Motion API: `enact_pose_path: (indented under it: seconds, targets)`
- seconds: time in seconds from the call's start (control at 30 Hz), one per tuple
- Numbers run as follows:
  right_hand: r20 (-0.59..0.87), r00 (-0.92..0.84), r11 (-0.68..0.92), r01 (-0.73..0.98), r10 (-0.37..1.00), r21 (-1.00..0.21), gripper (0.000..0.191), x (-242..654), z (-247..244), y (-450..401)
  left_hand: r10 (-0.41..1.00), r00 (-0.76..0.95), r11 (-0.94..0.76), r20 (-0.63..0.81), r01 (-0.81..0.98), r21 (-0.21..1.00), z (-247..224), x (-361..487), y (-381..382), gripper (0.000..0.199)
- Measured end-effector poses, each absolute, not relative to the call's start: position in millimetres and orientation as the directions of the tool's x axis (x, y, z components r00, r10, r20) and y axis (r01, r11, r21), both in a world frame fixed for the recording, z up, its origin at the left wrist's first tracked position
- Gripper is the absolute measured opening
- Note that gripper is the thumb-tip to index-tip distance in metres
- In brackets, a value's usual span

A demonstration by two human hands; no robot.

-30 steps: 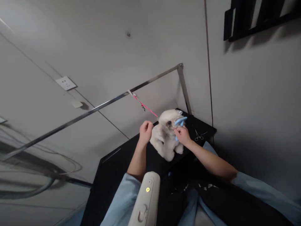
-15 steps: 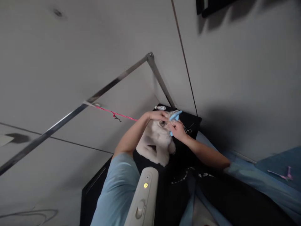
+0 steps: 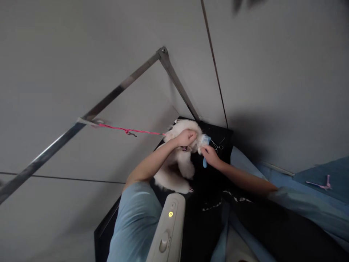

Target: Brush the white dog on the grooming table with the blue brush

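Note:
A fluffy white dog (image 3: 180,163) is on the black table (image 3: 215,130). My left hand (image 3: 187,138) is closed at the dog's head, its fingers curled into the white fur. In my right hand (image 3: 210,154) is a blue slicker brush (image 3: 205,163); its handle sticks out below the fist and its head touches the fur by the dog's face. Much of the dog's face is hidden by my left hand and the fur. Scissors (image 3: 218,146) lie on the table just past my right hand.
A metal grooming arm (image 3: 120,87) rises over the table, with a pink leash (image 3: 141,131) running from it to the dog. A pale device with a yellow light (image 3: 167,229) stands close in front of me. On the right is a pink tool (image 3: 324,186).
The dog's head has turned and shows more white fur. My left hand has gone from spread fingers to a closed grip. The brush has moved slightly down and right; the view has shifted.

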State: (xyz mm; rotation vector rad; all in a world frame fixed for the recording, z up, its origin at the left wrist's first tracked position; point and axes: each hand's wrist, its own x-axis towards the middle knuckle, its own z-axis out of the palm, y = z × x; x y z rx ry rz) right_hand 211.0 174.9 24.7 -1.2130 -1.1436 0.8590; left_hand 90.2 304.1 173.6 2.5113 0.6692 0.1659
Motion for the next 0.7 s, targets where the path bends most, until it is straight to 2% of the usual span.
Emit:
enact_pose_path:
  seconds: [0.13,0.3,0.43,0.53,0.57,0.63,0.7]
  targets:
    - [0.073,0.136,0.065,0.057,0.988,-0.996,0.014,183,-6,150,0.408,0.912,-0.810,-0.034,0.379,0.447,170,86,300,0.043]
    - [0.042,0.085,0.052,-0.126,0.995,-0.991,0.013,127,3,182,0.330,0.927,-0.832,-0.176,0.374,0.410,148,81,277,0.037]
    - [0.015,0.067,0.027,-0.184,0.998,-0.983,0.013,111,3,200,0.456,0.887,-0.778,-0.065,0.434,0.454,141,71,280,0.042]
    - [0.053,-0.087,0.034,-0.203,0.995,-0.978,0.011,120,-14,189,0.630,0.775,-0.680,0.048,0.521,0.516,151,57,297,0.052]
    - [0.073,-0.113,0.050,-0.193,0.991,-0.980,0.016,123,-19,185,0.683,0.726,-0.645,0.080,0.548,0.532,155,52,302,0.054]
    - [0.086,-0.052,0.080,-0.112,0.995,-0.990,0.033,125,-22,184,0.746,0.655,-0.603,0.121,0.587,0.540,163,46,310,0.056]
    - [0.095,0.100,0.093,0.022,0.990,-0.995,0.037,119,-14,194,0.758,0.640,-0.597,0.130,0.599,0.533,168,45,314,0.057]
